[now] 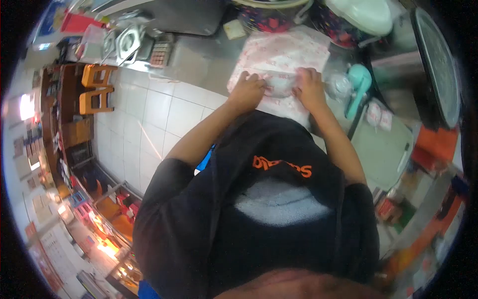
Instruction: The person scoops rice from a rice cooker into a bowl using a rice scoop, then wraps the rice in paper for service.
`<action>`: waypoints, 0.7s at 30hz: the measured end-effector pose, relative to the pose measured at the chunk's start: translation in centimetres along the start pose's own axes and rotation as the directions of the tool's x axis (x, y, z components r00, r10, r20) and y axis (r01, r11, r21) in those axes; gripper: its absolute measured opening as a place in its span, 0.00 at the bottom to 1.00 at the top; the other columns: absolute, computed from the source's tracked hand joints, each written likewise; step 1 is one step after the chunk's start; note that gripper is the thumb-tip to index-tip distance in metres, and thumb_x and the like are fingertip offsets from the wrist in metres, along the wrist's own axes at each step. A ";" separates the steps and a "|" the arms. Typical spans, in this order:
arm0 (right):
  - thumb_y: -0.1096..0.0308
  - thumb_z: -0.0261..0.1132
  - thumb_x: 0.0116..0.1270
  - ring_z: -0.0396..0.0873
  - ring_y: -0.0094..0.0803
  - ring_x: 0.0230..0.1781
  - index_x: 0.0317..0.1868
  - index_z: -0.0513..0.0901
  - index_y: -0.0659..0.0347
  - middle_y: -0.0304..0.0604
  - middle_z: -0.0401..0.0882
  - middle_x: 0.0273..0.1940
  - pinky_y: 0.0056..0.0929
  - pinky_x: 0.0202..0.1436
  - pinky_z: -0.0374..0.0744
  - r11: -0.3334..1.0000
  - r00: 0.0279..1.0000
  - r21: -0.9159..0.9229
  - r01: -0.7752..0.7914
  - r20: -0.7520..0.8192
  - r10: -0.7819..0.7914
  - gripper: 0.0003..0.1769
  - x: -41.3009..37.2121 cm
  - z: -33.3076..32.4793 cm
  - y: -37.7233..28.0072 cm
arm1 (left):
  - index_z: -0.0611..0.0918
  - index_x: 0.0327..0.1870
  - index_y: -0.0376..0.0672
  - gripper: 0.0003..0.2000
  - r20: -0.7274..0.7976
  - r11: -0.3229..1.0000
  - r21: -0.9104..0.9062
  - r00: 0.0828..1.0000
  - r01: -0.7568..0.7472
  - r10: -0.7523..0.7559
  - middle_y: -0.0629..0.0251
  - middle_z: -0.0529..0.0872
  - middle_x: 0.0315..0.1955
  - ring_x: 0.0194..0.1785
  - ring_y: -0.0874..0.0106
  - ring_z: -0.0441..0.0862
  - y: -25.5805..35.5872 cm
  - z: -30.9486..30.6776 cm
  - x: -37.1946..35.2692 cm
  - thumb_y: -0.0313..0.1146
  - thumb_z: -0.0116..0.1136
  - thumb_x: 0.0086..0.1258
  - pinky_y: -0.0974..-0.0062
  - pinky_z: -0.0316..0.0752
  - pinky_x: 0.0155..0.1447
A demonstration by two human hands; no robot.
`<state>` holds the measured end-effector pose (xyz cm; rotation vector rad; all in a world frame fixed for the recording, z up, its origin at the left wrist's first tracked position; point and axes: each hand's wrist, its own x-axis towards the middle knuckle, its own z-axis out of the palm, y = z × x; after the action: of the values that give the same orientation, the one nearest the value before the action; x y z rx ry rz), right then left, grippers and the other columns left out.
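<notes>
A white, semi-translucent wrapped roll (pixel 282 85) lies crosswise near the counter's front edge, on a stack of white wrapping paper (pixel 281 50) with red print. My left hand (pixel 249 92) grips the roll's left end with curled fingers. At the opposite end, my right hand (pixel 309 88) is closed on it, with the fingers bent over the top. What is inside the wrapping cannot be made out. Just right of my right hand sits a small clear plastic-wrapped item (pixel 338 85).
A turquoise ladle-like utensil (pixel 358 87) and small wrapped packets (pixel 378 117) lie to the right. Beyond stands a large metal pot (pixel 398 70). Patterned containers (pixel 274 17) line the back. A pale green board (pixel 383 149) is at right; orange stools (pixel 97 99) stand across the tiled floor.
</notes>
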<state>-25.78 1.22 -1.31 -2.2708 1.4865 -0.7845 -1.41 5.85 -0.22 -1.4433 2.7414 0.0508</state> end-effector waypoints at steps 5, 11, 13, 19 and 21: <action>0.59 0.65 0.61 0.78 0.40 0.46 0.39 0.83 0.51 0.40 0.81 0.41 0.50 0.52 0.72 0.921 0.928 -0.332 0.203 0.367 -0.072 0.09 0.0 0.4 0.9 | 0.88 0.31 0.54 0.08 0.023 0.949 -0.205 0.970 0.242 -0.242 0.65 0.83 0.42 0.51 0.62 0.76 -0.9 2.2 1.7 0.41 0.59 0.61 0.58 0.69 0.53; 0.69 0.63 0.58 0.76 0.46 0.33 0.32 0.75 0.56 0.44 0.75 0.31 0.48 0.36 0.72 0.875 0.885 -0.183 0.447 0.229 -0.405 0.04 -1.7 1.6 1.1 | 0.86 0.43 0.48 0.16 -0.515 0.964 -0.185 0.817 0.190 -0.259 0.63 0.81 0.47 0.59 0.63 0.75 -1.0 0.2 2.4 0.47 0.65 0.58 0.57 0.68 0.61; 0.70 0.62 0.58 0.76 0.47 0.36 0.36 0.77 0.59 0.47 0.74 0.34 0.47 0.36 0.72 0.885 0.899 -0.217 0.412 0.253 -0.357 0.06 -2.6 1.5 0.6 | 0.86 0.41 0.49 0.15 -0.100 0.920 -0.301 0.951 0.251 -0.293 0.67 0.82 0.47 0.58 0.65 0.75 -1.6 0.6 2.7 0.46 0.66 0.58 0.58 0.68 0.61; 0.72 0.61 0.59 0.77 0.51 0.41 0.41 0.83 0.65 0.50 0.78 0.40 0.46 0.46 0.76 0.978 0.954 -0.004 0.209 0.221 -0.203 0.11 -3.8 1.0 0.0 | 0.85 0.35 0.51 0.11 -0.104 0.974 -0.139 0.975 0.180 -0.196 0.72 0.82 0.39 0.54 0.69 0.76 -0.6 -0.2 1.2 0.46 0.62 0.61 0.63 0.68 0.57; 0.71 0.62 0.60 0.77 0.51 0.42 0.40 0.85 0.64 0.50 0.79 0.41 0.46 0.48 0.76 0.993 0.968 0.037 0.109 0.221 -0.115 0.10 -3.0 1.0 -0.8 | 0.84 0.34 0.50 0.10 -0.177 0.971 -0.153 0.961 0.186 -0.212 0.71 0.82 0.38 0.53 0.69 0.76 -0.3 1.0 0.0 0.46 0.61 0.62 0.63 0.69 0.56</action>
<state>-25.52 4.28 -2.54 -2.3523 1.2509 -0.5512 -1.12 5.68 -1.24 -1.8468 2.7690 0.0973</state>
